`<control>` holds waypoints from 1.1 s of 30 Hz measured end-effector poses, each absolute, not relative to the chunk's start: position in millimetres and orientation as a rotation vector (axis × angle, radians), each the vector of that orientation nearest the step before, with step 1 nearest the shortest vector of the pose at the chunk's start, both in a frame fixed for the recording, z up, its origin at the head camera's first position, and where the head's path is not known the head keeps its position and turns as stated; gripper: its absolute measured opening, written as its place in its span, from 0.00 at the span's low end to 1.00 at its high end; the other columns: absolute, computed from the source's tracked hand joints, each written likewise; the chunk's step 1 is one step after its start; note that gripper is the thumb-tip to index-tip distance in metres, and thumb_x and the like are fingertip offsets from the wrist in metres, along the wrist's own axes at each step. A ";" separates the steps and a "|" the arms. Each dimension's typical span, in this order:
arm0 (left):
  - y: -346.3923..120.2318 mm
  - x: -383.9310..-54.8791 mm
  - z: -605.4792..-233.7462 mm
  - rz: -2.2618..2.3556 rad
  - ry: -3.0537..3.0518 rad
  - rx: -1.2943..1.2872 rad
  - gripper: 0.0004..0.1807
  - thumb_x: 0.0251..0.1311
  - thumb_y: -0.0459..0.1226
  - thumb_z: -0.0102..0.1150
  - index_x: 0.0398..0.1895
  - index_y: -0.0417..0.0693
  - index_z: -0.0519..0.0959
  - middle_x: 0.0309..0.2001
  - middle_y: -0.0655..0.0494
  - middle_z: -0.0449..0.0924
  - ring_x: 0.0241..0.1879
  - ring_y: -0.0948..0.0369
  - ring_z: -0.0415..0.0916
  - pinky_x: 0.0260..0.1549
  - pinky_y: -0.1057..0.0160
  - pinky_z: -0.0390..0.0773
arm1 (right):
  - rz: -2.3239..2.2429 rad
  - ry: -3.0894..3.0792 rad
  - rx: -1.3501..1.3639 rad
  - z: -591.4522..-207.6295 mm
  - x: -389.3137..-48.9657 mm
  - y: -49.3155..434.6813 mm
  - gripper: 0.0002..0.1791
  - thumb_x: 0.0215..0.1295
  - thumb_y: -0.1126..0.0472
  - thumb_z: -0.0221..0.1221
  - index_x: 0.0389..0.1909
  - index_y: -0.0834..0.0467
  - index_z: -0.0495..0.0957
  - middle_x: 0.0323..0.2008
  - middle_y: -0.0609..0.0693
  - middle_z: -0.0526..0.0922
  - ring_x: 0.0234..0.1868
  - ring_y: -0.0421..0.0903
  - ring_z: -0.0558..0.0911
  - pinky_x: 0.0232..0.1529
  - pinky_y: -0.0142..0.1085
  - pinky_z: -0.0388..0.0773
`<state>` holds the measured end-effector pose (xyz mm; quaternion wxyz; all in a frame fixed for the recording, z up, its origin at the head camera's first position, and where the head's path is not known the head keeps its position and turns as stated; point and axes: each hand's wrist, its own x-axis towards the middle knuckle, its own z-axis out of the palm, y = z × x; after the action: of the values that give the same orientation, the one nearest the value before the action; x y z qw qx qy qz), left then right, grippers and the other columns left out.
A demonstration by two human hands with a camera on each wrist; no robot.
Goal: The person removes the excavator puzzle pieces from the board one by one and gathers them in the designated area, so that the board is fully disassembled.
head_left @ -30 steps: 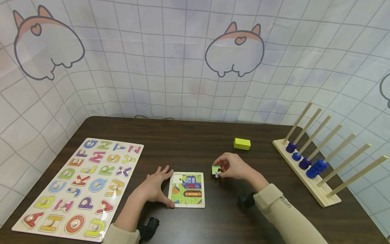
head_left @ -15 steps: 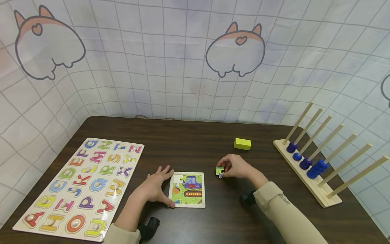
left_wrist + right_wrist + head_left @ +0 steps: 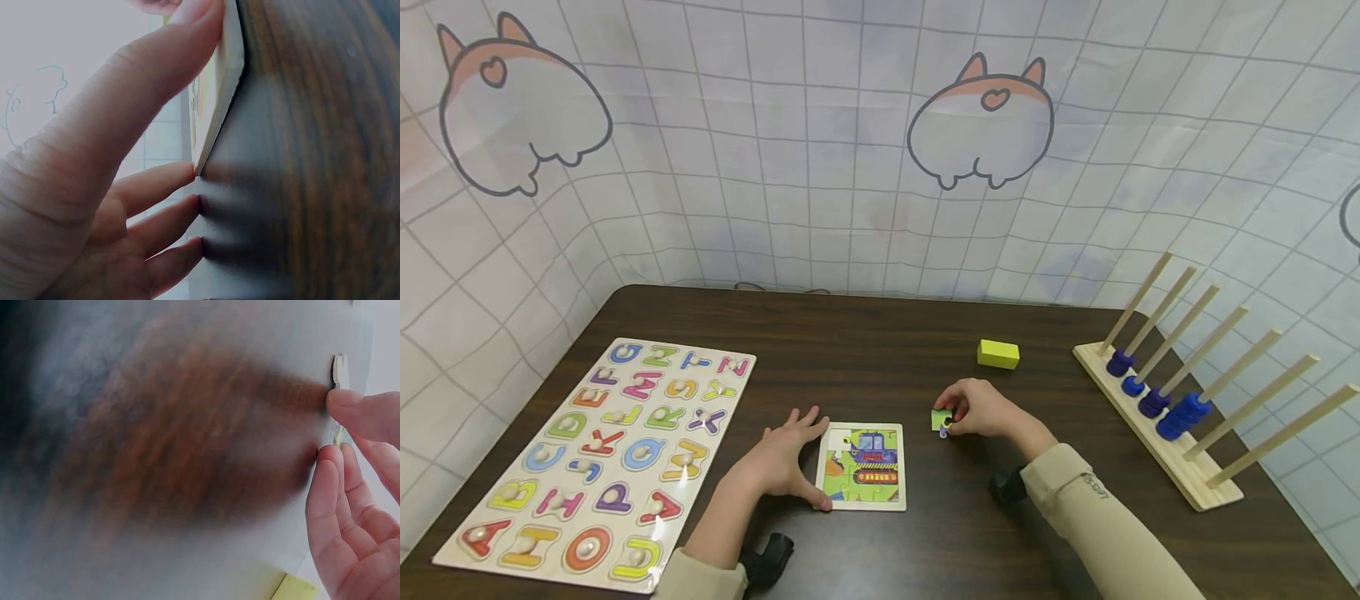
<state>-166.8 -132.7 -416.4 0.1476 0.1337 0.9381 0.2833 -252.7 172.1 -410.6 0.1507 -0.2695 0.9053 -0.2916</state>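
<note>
A small square jigsaw puzzle lies in its pale frame on the dark table, showing a blue and orange digger on green. Its upper left has a whitish gap. My left hand spreads at the puzzle's left side. In the left wrist view the thumb presses the edge of the puzzle frame, while the other fingers touch the tabletop. To the right, my right hand pinches a green puzzle piece with a small figure on it, at the table surface. The right wrist view shows this piece edge-on.
An alphabet peg board covers the table's left side. Behind my right hand sits a yellow block. At right stands a wooden rack with upright pegs and blue rings. A patterned curtain rises behind the table.
My right hand has shifted slightly to the right with the puzzle piece, then stayed nearly still. My left hand has kept its place on the puzzle frame.
</note>
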 end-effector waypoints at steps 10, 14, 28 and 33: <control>-132.9 -167.5 -417.7 0.813 2.702 0.384 0.58 0.23 0.48 0.80 0.66 0.42 0.62 0.69 0.45 0.51 0.69 0.44 0.41 0.59 0.35 0.42 | -0.821 2.614 -0.741 -409.8 -251.6 171.7 0.18 0.45 0.72 0.67 0.40 0.65 0.79 0.32 0.51 0.77 0.27 0.42 0.73 0.32 0.32 0.75; -132.8 -167.3 -417.3 0.814 2.701 0.382 0.58 0.23 0.48 0.80 0.66 0.42 0.62 0.69 0.45 0.51 0.69 0.44 0.41 0.59 0.35 0.42 | -0.821 2.619 -0.735 -408.6 -250.8 171.2 0.18 0.45 0.71 0.68 0.41 0.64 0.79 0.32 0.51 0.77 0.28 0.42 0.73 0.32 0.32 0.75; -132.8 -168.3 -417.1 0.804 2.706 0.400 0.58 0.24 0.48 0.79 0.66 0.42 0.62 0.69 0.45 0.51 0.68 0.44 0.41 0.58 0.34 0.43 | -0.902 2.598 -0.822 -406.4 -245.4 164.9 0.18 0.45 0.69 0.68 0.41 0.65 0.79 0.33 0.54 0.76 0.27 0.41 0.75 0.31 0.31 0.75; -133.2 -168.1 -418.0 0.798 2.704 0.396 0.59 0.23 0.49 0.79 0.66 0.42 0.62 0.69 0.45 0.51 0.68 0.44 0.41 0.58 0.34 0.43 | -0.931 2.589 -0.885 -406.8 -241.3 159.0 0.17 0.47 0.68 0.67 0.41 0.65 0.79 0.33 0.54 0.77 0.26 0.40 0.75 0.30 0.30 0.75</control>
<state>-168.1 -133.2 -418.0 0.1468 0.1375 0.9395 0.2774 -241.3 159.0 -406.8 0.1252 -0.3039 0.8888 -0.3194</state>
